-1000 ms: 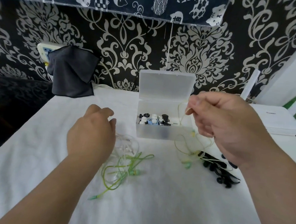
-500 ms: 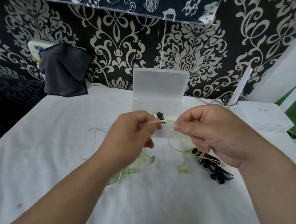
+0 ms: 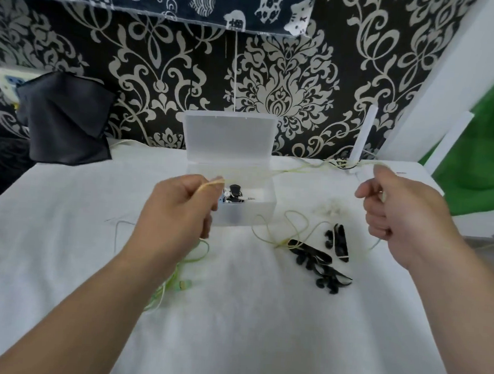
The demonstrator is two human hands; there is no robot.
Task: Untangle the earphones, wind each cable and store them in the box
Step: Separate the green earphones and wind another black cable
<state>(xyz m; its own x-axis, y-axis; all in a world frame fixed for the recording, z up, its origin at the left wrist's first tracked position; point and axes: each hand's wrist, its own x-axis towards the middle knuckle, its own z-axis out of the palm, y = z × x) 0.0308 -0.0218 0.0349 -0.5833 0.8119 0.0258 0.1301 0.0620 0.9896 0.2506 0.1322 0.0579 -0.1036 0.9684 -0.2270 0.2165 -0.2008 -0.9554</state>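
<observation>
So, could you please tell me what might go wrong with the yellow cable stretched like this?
The yellow cable runs stretched between left hand and right hand; pulling harder may tighten knots. Its slack loops reach the black earphones and could drag them.

— Where's the yellow cable (image 3: 299, 168)?
— Stretched between the left hand (image 3: 180, 211) and right hand (image 3: 406, 216), both pinching it, crossing above the box (image 3: 247, 217). Its slack loops on the tabletop (image 3: 246, 317).
— The box?
— Clear plastic, lid upright, stored earphones (image 3: 235, 192) inside.
— Others?
— Black earphones (image 3: 322, 262) are heaped right of the box, green earphones (image 3: 183, 282) tangled beside the left forearm
</observation>
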